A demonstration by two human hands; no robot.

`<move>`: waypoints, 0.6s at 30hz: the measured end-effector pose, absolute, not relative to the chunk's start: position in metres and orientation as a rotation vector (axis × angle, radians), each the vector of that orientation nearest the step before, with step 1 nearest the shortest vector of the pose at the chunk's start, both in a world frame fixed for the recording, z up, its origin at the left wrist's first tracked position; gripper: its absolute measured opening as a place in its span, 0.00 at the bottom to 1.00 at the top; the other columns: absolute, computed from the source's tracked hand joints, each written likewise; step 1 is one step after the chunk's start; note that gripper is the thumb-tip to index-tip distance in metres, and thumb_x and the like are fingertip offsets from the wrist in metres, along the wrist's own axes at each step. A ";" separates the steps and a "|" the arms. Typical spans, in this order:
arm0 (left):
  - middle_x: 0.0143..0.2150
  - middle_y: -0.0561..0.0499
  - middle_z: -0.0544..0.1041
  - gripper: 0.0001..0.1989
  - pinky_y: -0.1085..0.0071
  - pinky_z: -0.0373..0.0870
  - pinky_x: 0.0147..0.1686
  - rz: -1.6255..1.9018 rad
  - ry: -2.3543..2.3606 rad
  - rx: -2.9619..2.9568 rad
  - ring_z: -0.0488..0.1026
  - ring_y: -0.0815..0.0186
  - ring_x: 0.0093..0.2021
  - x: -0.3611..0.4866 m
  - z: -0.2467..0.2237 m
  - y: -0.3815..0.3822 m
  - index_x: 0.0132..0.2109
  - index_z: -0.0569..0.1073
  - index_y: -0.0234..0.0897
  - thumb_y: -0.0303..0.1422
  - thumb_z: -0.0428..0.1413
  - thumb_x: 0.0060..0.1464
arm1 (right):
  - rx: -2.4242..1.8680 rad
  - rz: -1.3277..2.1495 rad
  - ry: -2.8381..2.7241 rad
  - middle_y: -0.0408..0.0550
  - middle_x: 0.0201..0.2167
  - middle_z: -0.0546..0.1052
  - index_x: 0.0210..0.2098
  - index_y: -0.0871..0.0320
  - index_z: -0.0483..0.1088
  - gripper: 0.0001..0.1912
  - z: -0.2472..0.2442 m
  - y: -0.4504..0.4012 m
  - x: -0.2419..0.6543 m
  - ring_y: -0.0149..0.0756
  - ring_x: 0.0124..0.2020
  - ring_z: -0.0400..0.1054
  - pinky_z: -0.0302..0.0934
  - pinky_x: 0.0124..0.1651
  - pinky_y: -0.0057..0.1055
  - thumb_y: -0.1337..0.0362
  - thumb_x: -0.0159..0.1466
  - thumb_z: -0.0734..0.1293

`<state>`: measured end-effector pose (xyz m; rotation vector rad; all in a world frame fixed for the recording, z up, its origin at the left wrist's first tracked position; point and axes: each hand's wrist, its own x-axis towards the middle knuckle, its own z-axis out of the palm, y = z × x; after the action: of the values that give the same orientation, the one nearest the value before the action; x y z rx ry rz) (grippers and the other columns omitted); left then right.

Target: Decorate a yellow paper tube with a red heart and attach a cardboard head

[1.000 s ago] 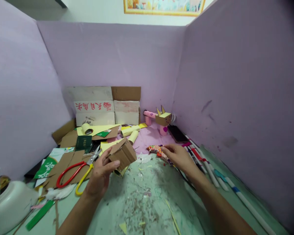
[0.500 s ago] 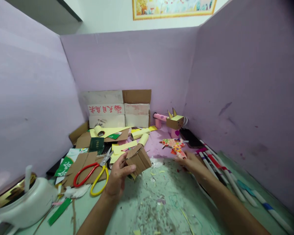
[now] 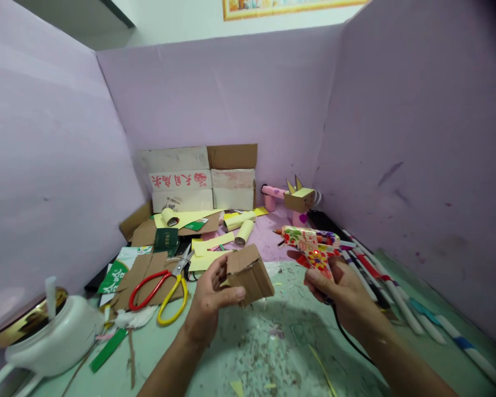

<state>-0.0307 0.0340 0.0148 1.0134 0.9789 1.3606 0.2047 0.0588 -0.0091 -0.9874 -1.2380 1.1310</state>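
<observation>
My left hand (image 3: 210,298) grips a small brown cardboard box (image 3: 250,275), thumb across its near side and fingers behind it. In my right hand (image 3: 339,284) is a flower-patterned hot glue gun (image 3: 310,248), held by its handle with the nozzle pointing left, toward the box but apart from it. A small red light glows on the gun, and its black cord (image 3: 351,342) trails below my wrist. Left of my left hand lie open scissors (image 3: 169,286) with one red and one yellow handle.
Yellow paper rolls (image 3: 243,232), cardboard scraps (image 3: 143,273) and a white printed carton (image 3: 182,182) lie toward the back. A pink figure with a box head (image 3: 300,199) stands back right. Marker-like sticks (image 3: 397,298) line the right wall; a white pot-shaped container (image 3: 53,336) stands left.
My right hand has picked the glue gun up from the table and brought it nearer. My left hand has moved slightly right with the cardboard box, which is turned a little.
</observation>
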 end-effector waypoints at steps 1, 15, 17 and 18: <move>0.51 0.45 0.79 0.34 0.66 0.69 0.46 1.374 0.997 1.014 0.72 0.49 0.53 -0.033 0.015 0.035 0.52 0.74 0.35 0.29 0.66 0.32 | -0.980 1.133 -1.241 0.38 0.15 0.63 0.30 0.56 0.71 0.15 -0.010 0.058 0.207 0.28 0.16 0.51 0.44 0.19 0.28 0.51 0.53 0.73; 0.50 0.45 0.79 0.35 0.67 0.67 0.48 1.489 1.047 1.009 0.70 0.51 0.55 -0.049 0.015 0.049 0.52 0.74 0.34 0.25 0.65 0.28 | -0.887 0.995 -1.538 0.53 0.39 0.82 0.39 0.56 0.77 0.15 0.002 0.042 0.199 0.48 0.40 0.75 0.69 0.47 0.41 0.55 0.56 0.71; 0.50 0.46 0.79 0.35 0.67 0.66 0.49 1.487 1.053 0.996 0.69 0.51 0.56 -0.050 0.013 0.049 0.51 0.75 0.35 0.25 0.65 0.28 | -0.888 0.996 -1.562 0.51 0.36 0.81 0.39 0.56 0.76 0.13 -0.001 0.042 0.200 0.46 0.37 0.75 0.70 0.43 0.39 0.57 0.56 0.70; 0.51 0.46 0.79 0.35 0.68 0.66 0.49 1.484 1.056 0.991 0.69 0.51 0.56 -0.050 0.012 0.049 0.51 0.75 0.35 0.25 0.65 0.28 | -0.899 0.997 -1.578 0.50 0.34 0.81 0.37 0.56 0.76 0.11 -0.002 0.041 0.201 0.45 0.35 0.75 0.70 0.40 0.37 0.58 0.56 0.70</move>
<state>-0.0501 0.0494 0.0118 0.9910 1.0564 1.4839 0.2007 0.0413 -0.0022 -0.8987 -1.5779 0.9969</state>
